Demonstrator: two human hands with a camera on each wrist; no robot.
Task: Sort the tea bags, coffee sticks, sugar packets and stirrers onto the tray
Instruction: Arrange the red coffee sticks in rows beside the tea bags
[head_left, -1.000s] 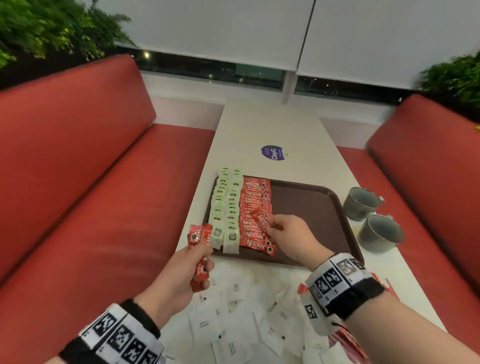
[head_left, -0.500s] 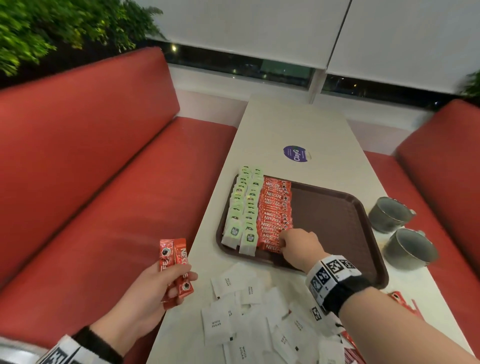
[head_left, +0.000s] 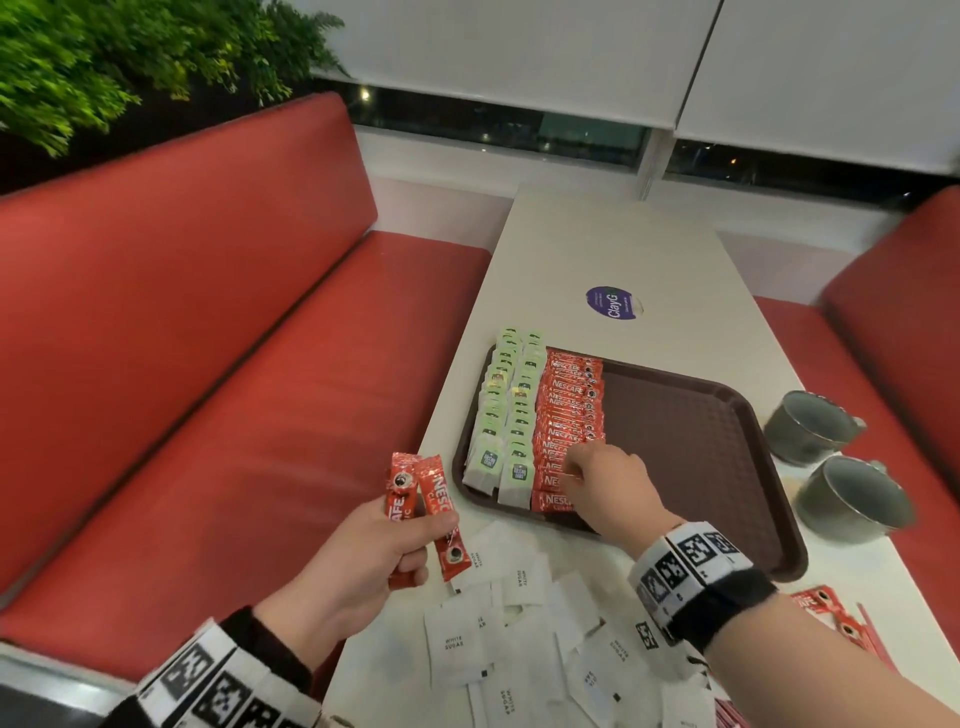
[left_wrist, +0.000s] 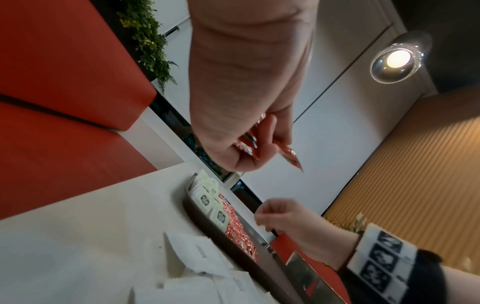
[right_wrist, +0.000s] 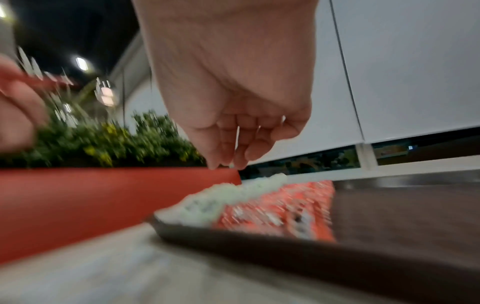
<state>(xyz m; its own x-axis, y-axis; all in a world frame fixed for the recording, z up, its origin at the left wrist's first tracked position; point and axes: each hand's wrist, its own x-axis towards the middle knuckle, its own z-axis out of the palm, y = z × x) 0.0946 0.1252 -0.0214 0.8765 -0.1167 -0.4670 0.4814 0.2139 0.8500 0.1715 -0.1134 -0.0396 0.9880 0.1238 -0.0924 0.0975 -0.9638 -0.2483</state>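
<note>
Two coffee sticks (head_left: 423, 517), glossy red foil and long and flat, are pinched in the left hand (head_left: 358, 564), held up just left of the tray (head_left: 727, 462). The tray is dark brown plastic with a pebbly surface and a raised rim. Along its left side sit two rows of pale green paper tea bags (head_left: 506, 415), and right beside them a neat overlapped column of more red sticks (head_left: 569, 421).

The right hand (head_left: 605, 483) is down at the near end of that column, fingers loosely curled and empty as far as I can tell, fingertips at the sticks. Looks like the coffee step is in hand; next I'd pass over one of the held sticks and lay it at the near end.

The flat white sugar packets (head_left: 498, 629) are piled loose on the table (head_left: 597, 249), on the near side of the tray.
</note>
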